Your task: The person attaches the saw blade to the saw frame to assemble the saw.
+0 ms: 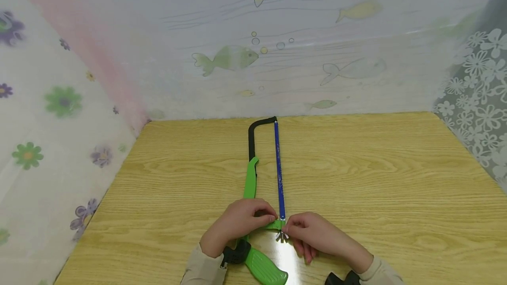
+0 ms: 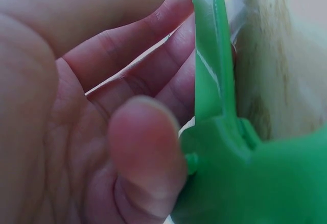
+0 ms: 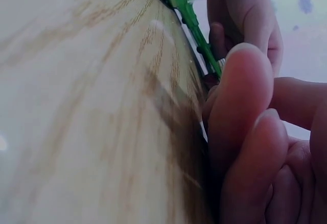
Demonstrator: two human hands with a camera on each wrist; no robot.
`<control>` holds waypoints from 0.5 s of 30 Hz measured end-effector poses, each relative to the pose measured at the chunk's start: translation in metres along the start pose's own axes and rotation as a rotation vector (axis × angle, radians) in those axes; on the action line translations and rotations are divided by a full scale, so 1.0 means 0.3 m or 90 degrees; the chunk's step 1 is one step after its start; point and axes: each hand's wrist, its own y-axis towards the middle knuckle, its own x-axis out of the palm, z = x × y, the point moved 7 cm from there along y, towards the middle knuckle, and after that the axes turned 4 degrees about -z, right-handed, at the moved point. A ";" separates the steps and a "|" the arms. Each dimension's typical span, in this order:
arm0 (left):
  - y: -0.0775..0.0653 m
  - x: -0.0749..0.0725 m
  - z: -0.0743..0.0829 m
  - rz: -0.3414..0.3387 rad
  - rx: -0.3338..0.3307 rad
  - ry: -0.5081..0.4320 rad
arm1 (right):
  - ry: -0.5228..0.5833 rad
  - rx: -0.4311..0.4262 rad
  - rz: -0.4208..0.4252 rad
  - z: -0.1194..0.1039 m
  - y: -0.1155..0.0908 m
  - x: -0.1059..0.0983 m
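Observation:
A hacksaw lies on the table with its green handle (image 1: 266,268) toward me and its black front bow (image 1: 251,142) at the far end. Its blue blade (image 1: 279,170) runs along the right side. My left hand (image 1: 241,221) reaches over the frame and holds the green frame arm (image 1: 272,224) by the near end of the blade. In the left wrist view, fingers lie against the green frame (image 2: 209,81). Beside the metal wing nut (image 1: 282,236), my right hand (image 1: 317,234) pinches with thumb and forefinger; in the right wrist view its fingers (image 3: 245,91) partly hide that spot.
The wood-grain table (image 1: 376,166) extends around the saw. A fish-patterned curtain (image 1: 285,73) hangs behind its far edge, with a flowered curtain (image 1: 63,144) on the left and a white floral sheet (image 1: 483,95) on the right.

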 end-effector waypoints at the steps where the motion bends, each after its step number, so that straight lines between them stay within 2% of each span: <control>1: 0.000 0.000 0.000 0.000 0.000 0.000 | 0.001 0.002 0.002 0.000 0.000 0.000; 15: -0.001 0.001 -0.003 0.003 -0.001 -0.005 | 0.018 0.006 0.025 -0.007 -0.005 -0.002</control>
